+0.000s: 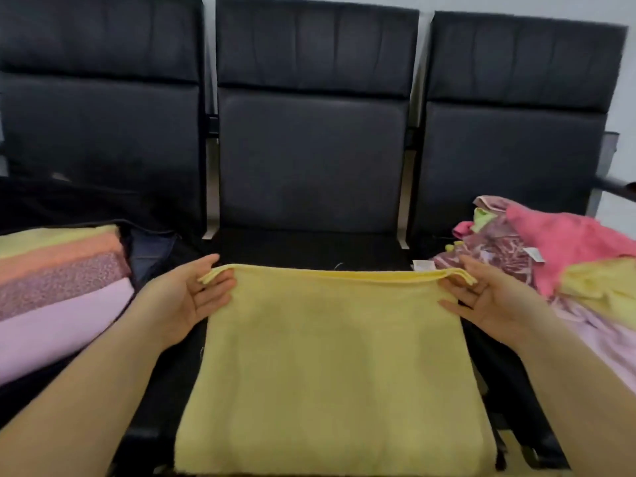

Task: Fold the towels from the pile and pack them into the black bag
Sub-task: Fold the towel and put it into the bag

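A yellow towel (330, 366), folded double, hangs down over the middle seat toward me. My left hand (192, 297) pinches its far left corner and my right hand (481, 297) pinches its far right corner, stretching the top edge taut between them. On the left, the black bag (151, 249) lies open with a row of folded towels (58, 287) in it: yellow-green, orange, speckled pink and pale pink. On the right seat sits the loose pile of towels (564, 256), pink, yellow, lilac and patterned maroon.
Three black padded chairs (309, 149) stand joined in a row, with metal frame posts between them. A metal armrest (616, 187) sticks out at the far right. A white wall shows behind the chairs.
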`<state>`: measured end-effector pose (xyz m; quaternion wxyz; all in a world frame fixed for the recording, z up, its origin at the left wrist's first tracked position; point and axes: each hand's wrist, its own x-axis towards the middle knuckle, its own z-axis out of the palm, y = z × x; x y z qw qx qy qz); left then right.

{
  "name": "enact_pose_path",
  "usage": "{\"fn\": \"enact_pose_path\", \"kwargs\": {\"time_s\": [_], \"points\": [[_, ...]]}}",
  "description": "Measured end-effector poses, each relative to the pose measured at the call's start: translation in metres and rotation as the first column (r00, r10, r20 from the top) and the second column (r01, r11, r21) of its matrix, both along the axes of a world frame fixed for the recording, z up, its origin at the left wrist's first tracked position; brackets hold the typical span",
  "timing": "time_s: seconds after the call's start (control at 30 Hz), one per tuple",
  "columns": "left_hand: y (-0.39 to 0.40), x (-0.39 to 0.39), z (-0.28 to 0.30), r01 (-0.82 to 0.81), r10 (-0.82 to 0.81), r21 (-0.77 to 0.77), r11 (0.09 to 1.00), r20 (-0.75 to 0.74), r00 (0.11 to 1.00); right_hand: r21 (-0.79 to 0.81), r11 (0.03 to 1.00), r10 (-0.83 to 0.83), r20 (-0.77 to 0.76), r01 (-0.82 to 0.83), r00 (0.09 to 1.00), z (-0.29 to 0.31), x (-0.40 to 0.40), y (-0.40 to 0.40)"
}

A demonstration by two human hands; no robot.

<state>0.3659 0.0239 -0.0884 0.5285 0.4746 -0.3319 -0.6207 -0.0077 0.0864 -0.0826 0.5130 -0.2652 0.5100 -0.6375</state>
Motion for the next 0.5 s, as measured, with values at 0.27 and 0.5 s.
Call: {"fn": "enact_pose_path", "kwargs": {"time_s": [0.27, 0.5], "points": [[-0.032, 0.002, -0.001, 0.035, -0.034, -0.038, 0.999, 0.032, 0.999, -0.079, 0.996, -0.056, -0.059, 0.051, 0.997, -0.010, 0.000, -0.041], [-0.048, -0.002, 0.000, 0.000, 0.001, -0.055, 0.998, 0.015, 1.000, -0.109, 0.992, -0.062, 0.009, 0.063, 0.998, -0.013, 0.003, -0.064]]}}
